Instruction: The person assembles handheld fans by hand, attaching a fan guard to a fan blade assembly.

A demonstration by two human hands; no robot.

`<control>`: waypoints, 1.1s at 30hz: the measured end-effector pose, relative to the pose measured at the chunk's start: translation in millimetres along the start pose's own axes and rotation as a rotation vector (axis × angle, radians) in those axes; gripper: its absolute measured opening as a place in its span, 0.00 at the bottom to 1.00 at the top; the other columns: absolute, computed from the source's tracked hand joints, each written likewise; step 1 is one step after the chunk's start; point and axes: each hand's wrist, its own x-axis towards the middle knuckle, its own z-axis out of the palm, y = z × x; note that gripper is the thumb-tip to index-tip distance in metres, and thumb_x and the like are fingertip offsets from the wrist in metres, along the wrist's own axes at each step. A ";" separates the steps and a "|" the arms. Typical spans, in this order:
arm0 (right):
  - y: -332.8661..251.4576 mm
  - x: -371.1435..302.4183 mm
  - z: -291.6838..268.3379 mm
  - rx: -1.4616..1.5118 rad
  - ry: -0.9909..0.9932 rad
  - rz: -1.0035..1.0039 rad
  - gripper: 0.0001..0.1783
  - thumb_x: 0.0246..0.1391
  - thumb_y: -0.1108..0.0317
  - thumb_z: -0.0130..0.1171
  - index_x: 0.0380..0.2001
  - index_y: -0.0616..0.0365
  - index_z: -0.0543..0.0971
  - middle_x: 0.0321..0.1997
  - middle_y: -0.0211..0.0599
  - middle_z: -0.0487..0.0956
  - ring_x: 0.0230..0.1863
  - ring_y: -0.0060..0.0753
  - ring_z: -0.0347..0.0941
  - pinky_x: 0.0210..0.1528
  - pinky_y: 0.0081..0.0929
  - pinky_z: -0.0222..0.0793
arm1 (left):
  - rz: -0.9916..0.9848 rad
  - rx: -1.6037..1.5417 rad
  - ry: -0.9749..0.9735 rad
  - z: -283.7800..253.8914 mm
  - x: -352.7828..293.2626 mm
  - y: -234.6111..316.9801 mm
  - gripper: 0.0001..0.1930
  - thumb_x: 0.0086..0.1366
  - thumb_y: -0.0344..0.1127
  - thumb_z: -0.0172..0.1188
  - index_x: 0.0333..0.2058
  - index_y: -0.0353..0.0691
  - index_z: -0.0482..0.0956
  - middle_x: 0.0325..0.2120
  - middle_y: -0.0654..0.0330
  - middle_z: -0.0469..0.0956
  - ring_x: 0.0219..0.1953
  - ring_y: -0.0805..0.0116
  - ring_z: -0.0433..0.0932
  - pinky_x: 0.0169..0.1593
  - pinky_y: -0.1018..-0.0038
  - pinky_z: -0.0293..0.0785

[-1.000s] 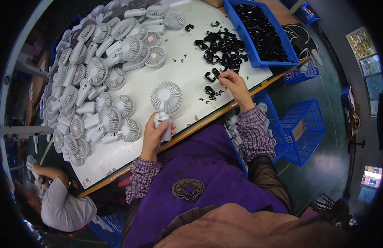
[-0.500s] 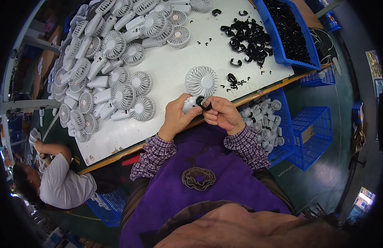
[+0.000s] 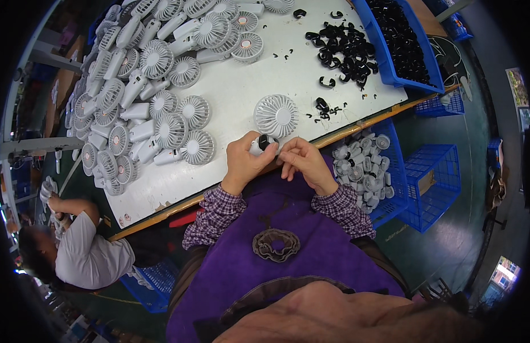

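My left hand [image 3: 242, 163] is closed around the handle of a white handheld fan, its thumb pressing near a black C-shaped clip [image 3: 265, 140] on the handle. The fan's round grille [image 3: 276, 116] points away from me over the white table. Just right of the handle is my right hand [image 3: 305, 164], fingers loosely bent and apart, with nothing visible in them. Its fingertips are close to the handle; whether they touch it I cannot tell.
Many white fans [image 3: 170, 130] are heaped on the table's left. Loose black clips [image 3: 348, 54] lie by a blue bin [image 3: 395, 71] of more clips. Below the table edge [image 3: 356, 130], a blue crate [image 3: 397, 163] holds fans. Another person [image 3: 85, 251] works at left.
The black clip, earlier between my hands at the handle, now sits on the fan's handle under my left thumb. My right fingers have let go of it and loosened. The fan shifted slightly left.
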 end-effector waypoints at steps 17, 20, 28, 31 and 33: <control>-61.9 27.6 4.1 0.062 0.166 -0.418 0.19 0.50 0.68 0.63 0.44 0.64 0.72 0.38 0.31 0.77 0.38 0.18 0.72 0.44 0.17 0.67 | -0.706 -1.403 -0.759 33.6 -7.7 18.0 0.36 0.68 0.65 0.27 0.41 0.33 0.69 0.16 0.61 0.68 0.13 0.74 0.67 0.10 0.80 0.60; -57.5 31.0 -6.7 0.111 0.155 -0.334 0.24 0.51 0.66 0.63 0.49 0.65 0.70 0.42 0.36 0.77 0.43 0.22 0.73 0.46 0.22 0.69 | -0.675 -1.335 -0.755 22.1 -10.4 2.6 0.28 0.68 0.54 0.40 0.43 0.29 0.68 0.19 0.59 0.69 0.15 0.76 0.67 0.10 0.81 0.59; -9.2 21.6 -0.5 0.552 -0.323 -0.198 0.30 0.54 0.64 0.58 0.57 0.66 0.62 0.52 0.49 0.72 0.55 0.47 0.69 0.59 0.40 0.65 | -0.620 -1.762 -0.869 34.3 -11.0 -0.2 0.22 0.60 0.42 0.49 0.40 0.23 0.69 0.15 0.52 0.69 0.05 0.70 0.62 0.08 0.78 0.58; -17.6 0.3 8.8 0.604 -0.336 -0.164 0.28 0.56 0.63 0.55 0.56 0.66 0.63 0.54 0.47 0.71 0.52 0.45 0.71 0.55 0.37 0.68 | -0.662 -1.579 -0.694 16.3 -16.2 34.5 0.18 0.63 0.40 0.45 0.38 0.28 0.73 0.14 0.50 0.69 0.07 0.68 0.62 0.09 0.78 0.57; -16.4 -3.4 2.8 0.646 -0.282 -0.247 0.28 0.55 0.65 0.55 0.56 0.67 0.63 0.54 0.48 0.70 0.51 0.41 0.71 0.54 0.35 0.68 | -0.784 -1.568 -0.784 10.1 -6.0 54.7 0.19 0.66 0.43 0.44 0.38 0.30 0.74 0.14 0.53 0.69 0.08 0.68 0.63 0.10 0.77 0.57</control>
